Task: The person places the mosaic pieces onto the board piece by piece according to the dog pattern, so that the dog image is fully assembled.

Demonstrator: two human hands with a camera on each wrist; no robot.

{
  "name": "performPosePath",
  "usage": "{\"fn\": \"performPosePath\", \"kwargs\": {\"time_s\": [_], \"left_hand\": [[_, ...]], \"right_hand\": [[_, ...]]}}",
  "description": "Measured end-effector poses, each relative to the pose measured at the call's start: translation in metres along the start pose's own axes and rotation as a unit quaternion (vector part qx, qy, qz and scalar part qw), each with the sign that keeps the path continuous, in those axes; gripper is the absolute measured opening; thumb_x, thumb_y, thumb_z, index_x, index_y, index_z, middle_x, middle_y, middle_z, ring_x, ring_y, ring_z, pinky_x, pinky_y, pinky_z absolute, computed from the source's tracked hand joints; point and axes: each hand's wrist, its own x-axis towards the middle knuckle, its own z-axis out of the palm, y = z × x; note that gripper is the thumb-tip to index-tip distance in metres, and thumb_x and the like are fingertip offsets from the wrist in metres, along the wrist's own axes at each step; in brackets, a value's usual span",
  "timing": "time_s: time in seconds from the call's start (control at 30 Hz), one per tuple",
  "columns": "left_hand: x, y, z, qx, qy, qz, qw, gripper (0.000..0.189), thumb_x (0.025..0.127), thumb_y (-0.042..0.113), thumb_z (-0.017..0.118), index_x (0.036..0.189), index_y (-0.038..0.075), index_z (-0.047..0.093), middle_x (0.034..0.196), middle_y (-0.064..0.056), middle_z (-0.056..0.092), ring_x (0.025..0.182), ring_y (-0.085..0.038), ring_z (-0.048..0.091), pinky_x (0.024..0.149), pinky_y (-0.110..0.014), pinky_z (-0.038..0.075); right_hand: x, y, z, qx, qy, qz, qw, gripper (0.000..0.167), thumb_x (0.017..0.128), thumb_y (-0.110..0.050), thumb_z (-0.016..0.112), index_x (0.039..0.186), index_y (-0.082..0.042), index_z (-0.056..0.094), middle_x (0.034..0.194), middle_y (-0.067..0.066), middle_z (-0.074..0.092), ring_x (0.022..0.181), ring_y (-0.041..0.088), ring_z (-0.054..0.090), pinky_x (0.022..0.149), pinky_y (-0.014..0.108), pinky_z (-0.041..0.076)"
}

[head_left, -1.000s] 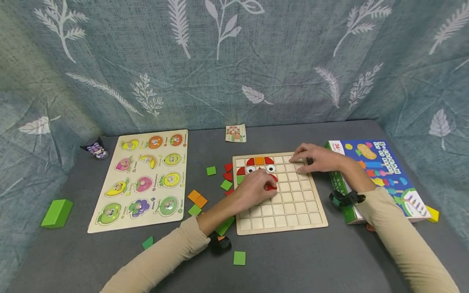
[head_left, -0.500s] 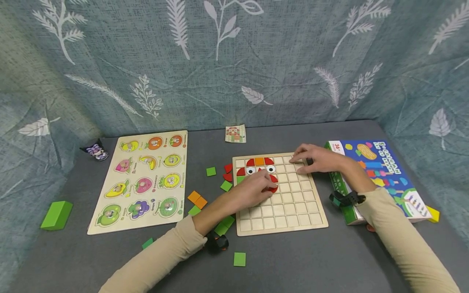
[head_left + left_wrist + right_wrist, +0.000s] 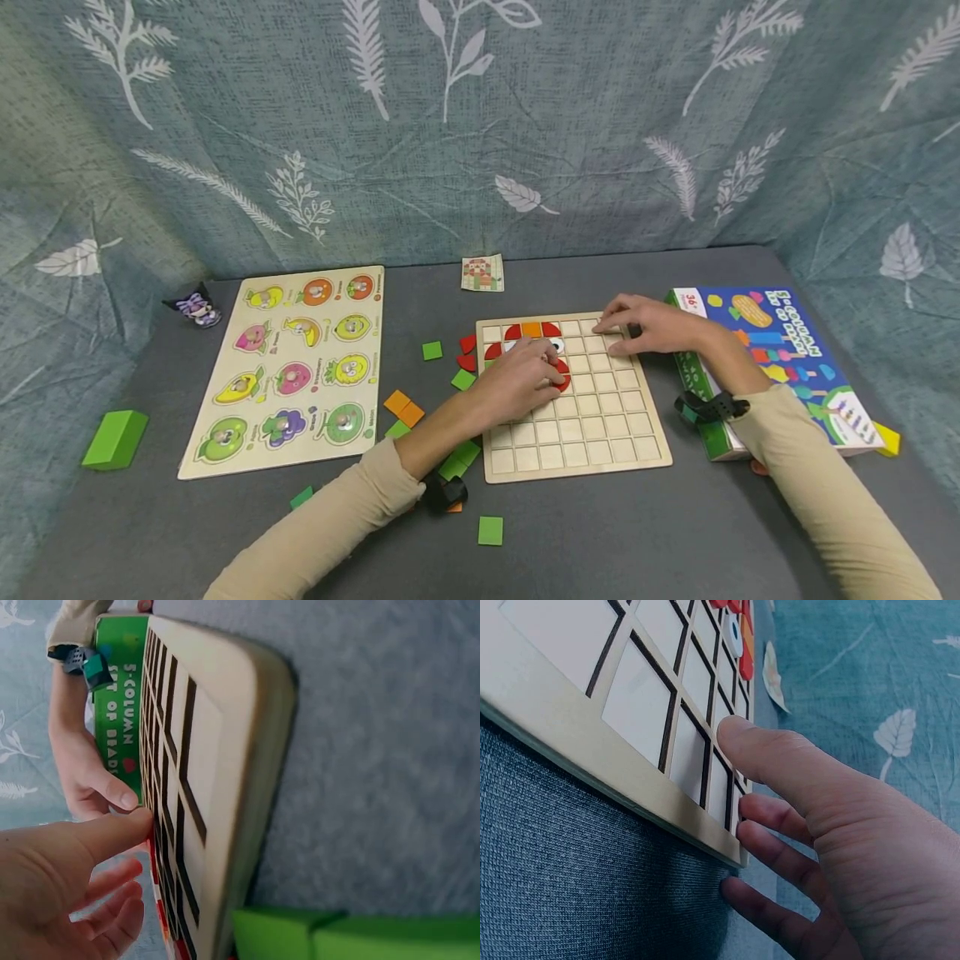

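Note:
A wooden grid board [image 3: 577,476] lies on the dark table with red, orange and eye-printed tiles in its upper left cells. My left hand [image 3: 517,382] is over these tiles, its fingertips at the red rounded tiles [image 3: 562,377]. In the left wrist view the left thumb [image 3: 120,834] reaches the board's surface, and the other fingers are loosely bent with no tile seen between them. My right hand [image 3: 651,323] rests at the board's upper right corner. Its thumb touches the grid in the right wrist view, and its fingers spread along the edge. The left hand hides some cells.
Loose green [image 3: 432,351], orange [image 3: 404,407] and red tiles [image 3: 467,343] lie left of the board. A fruit puzzle board [image 3: 281,460] is farther left. A pattern card [image 3: 482,273] lies behind the grid. At the right stands a colourful box [image 3: 780,358].
The left hand has shifted slightly back and left over the tiles, and more of the red tile by its fingertips shows. The right hand has stayed in place.

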Motion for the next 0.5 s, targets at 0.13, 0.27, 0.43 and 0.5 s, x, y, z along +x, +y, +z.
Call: {"fn": "performPosePath", "kwargs": {"time_s": [0.13,0.27,0.43,0.5], "left_hand": [[0.0,0.001,-0.001,0.036,-0.013,0.002,0.9993,0.02,0.092,0.026,0.068,0.107,0.017,0.077,0.122,0.001,0.064,0.11,-0.02,0.052,0.088,-0.029,0.048],[-0.002,-0.001,-0.003,0.047,-0.023,0.005,0.9986,0.02,0.093,0.026,0.066,0.109,0.019,0.076,0.121,0.003,0.067,0.111,-0.019,0.054,0.087,-0.029,0.05],[-0.014,-0.01,-0.013,0.02,-0.023,0.019,0.9994,0.02,0.094,0.023,0.064,0.109,0.015,0.075,0.12,-0.001,0.068,0.116,-0.021,0.054,0.093,-0.033,0.05],[-0.024,-0.019,-0.02,0.002,-0.012,0.014,0.9998,0.021,0.094,0.022,0.064,0.11,0.014,0.074,0.12,-0.003,0.067,0.116,-0.022,0.055,0.095,-0.035,0.049]], "right_hand": [[0.0,-0.001,0.001,0.002,-0.002,-0.001,1.0,0.038,0.091,-0.023,0.068,0.126,-0.008,0.065,0.124,0.014,0.054,0.104,0.025,0.053,0.081,0.04,0.044],[-0.001,-0.002,0.0,0.004,-0.002,0.0,1.0,0.038,0.091,-0.021,0.068,0.126,-0.007,0.065,0.123,0.015,0.053,0.102,0.024,0.052,0.08,0.038,0.044],[-0.001,-0.004,-0.002,0.006,-0.003,0.008,0.9999,0.038,0.09,-0.019,0.068,0.126,-0.006,0.065,0.123,0.015,0.053,0.1,0.023,0.051,0.079,0.038,0.044],[0.0,-0.005,-0.003,0.007,-0.006,0.01,0.9999,0.039,0.09,-0.019,0.068,0.126,-0.005,0.064,0.123,0.016,0.053,0.1,0.023,0.051,0.08,0.038,0.044]]}}
